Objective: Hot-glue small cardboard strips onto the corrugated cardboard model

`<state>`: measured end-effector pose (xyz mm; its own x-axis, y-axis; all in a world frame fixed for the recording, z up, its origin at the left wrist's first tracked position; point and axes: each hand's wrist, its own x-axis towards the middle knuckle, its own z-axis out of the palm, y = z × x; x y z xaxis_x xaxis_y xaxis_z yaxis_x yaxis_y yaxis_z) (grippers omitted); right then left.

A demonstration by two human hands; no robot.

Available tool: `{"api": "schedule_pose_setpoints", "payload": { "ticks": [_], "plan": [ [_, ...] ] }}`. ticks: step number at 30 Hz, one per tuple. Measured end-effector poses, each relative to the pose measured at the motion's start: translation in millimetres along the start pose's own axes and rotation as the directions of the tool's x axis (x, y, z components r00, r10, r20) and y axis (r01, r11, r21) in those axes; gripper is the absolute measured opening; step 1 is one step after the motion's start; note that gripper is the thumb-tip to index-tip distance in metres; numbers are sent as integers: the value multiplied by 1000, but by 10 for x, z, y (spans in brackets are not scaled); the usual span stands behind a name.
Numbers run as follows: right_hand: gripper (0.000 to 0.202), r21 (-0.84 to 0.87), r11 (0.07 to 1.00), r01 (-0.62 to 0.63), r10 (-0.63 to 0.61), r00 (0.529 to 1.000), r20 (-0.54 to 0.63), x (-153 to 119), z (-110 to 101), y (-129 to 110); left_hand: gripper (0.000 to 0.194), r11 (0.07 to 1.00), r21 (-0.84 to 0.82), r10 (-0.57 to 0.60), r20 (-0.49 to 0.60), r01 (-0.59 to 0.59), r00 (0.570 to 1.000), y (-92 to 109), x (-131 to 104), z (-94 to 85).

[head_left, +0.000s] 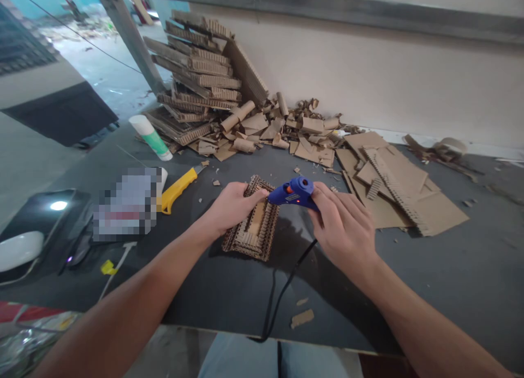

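My right hand (346,225) is wrapped around a blue glue gun (292,192), whose nozzle points left and down. Below the nozzle lies a small rectangular piece built of corrugated cardboard strips (257,225), with raised ridged walls around a recessed middle. The thumb and fingers of my left hand (231,208) close on the upper left edge of this cardboard piece. Its tip almost meets my left thumb; whether they touch I cannot tell. A black cord (282,296) runs from the glue gun down toward the table's front edge.
Left of my hands lies a yellow utility knife (179,190) near a blurred-out box (126,203). A green and white tube (150,137) stands farther back. Behind are stacked corrugated pieces (208,66) and cardboard scraps (270,124). Flat cardboard sheets (438,203) lie to the right.
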<state>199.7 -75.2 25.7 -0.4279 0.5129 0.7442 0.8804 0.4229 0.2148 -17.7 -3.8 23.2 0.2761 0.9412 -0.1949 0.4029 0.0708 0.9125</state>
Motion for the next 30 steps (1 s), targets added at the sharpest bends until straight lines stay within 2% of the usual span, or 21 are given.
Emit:
{"api": "schedule_pose_setpoints", "payload": {
  "ticks": [8,17,24,30],
  "plan": [
    [32,17,999,31,-31,999,10,3,-41,11,41,999,51,-18,23,17,1000,28,-7,-18],
    [38,103,993,56,-60,998,31,2,-125,3,45,991,123,-41,-29,45,999,21,0,-23],
    [38,161,987,2,-11,998,60,-42,-112,26,41,995,85,-51,-33,53,998,33,-13,-11],
    [35,189,982,12,-24,998,60,-43,-115,44,40,996,87,-23,-64,29,998,46,-13,-16]
  ]
}}
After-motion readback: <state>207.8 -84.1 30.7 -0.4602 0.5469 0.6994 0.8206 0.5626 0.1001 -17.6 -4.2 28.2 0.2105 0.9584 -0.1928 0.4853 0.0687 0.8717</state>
